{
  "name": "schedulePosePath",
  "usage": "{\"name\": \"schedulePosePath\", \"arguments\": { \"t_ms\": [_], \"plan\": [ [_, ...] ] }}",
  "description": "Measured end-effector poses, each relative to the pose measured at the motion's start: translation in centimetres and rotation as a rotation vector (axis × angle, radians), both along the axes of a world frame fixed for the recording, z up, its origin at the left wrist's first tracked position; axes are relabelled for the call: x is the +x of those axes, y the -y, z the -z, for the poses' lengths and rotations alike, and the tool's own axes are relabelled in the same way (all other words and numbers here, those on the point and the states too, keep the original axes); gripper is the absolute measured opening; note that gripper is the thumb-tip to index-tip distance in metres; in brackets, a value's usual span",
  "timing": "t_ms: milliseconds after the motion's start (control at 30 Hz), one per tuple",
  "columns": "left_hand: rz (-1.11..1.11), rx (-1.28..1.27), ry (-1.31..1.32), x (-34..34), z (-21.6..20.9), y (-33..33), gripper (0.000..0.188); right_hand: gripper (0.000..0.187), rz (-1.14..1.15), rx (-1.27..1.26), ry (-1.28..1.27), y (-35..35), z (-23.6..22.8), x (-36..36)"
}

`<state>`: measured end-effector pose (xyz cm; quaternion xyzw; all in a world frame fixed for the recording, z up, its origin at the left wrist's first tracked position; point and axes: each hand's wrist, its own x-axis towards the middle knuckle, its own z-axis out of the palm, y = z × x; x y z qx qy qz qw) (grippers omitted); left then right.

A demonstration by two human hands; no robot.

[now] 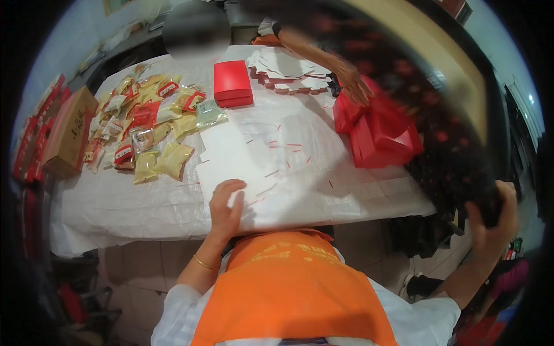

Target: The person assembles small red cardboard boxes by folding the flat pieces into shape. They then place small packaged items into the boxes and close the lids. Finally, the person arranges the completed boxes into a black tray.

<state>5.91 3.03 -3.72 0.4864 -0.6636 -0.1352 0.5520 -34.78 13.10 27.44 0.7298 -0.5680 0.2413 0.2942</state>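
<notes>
My left hand [226, 206] is over the near edge of a flat white cardboard box blank [234, 153], its thumb and fingers apart and nothing visible between them. Off to the far right, beyond the table, my right hand [496, 222] is raised beside a person's dark patterned clothing [456, 155]. Its thumb and fingers are spread in a C shape; whether they touch the cloth is unclear. Open-looking red boxes [386, 141] stand at the table's right side, with another person's hand [355, 83] reaching over them. A closed red box [233, 83] sits at the far middle.
Wrapped snack packets [144, 121] lie heaped at the left, beside a brown carton [70, 132]. A stack of white cardboard blanks [288, 69] rests at the back. Small red strips [294, 145] are scattered on the white table cover [323, 199]. The person stands close at the right.
</notes>
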Motion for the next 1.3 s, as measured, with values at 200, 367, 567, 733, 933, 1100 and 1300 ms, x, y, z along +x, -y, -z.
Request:
{"name": "schedulePosePath", "arguments": {
  "t_ms": [200, 367, 567, 733, 933, 1100, 1300],
  "plan": [
    [-0.011, 0.118, -0.771, 7.4, 3.2, -1.0, 0.025, 0.044, -0.619, 0.178, 0.057, 3.7, 3.5, 8.1],
    [0.205, -0.146, -0.988, 17.3, 3.4, -7.2, 0.059, 0.045, -0.95, 0.337, 0.058, 7.8, 10.2, 10.9],
    [0.092, 0.172, -1.468, 18.6, -1.2, -14.2, 0.076, 0.041, -1.052, 0.396, 0.057, 10.5, 21.6, 12.1],
    [0.005, 0.526, -1.02, 17.4, 1.3, -13.5, 0.067, 0.038, -0.958, 0.59, -0.161, 10.9, 29.6, 9.3],
    [-0.384, 0.366, -0.208, 16.4, -0.3, -5.3, 0.043, 0.033, -0.827, 0.869, 0.125, 14.2, 28.1, 9.7],
    [-0.148, 0.244, -0.104, 13.8, -5.0, 9.4, 0.044, 0.027, -0.752, 0.706, 0.532, 26.7, 25.8, 15.5],
    [-0.177, 0.443, -0.242, 14.4, -0.6, 29.6, 0.075, 0.043, -0.603, 0.705, 0.783, 43.0, 27.4, 26.8]
  ]
}}
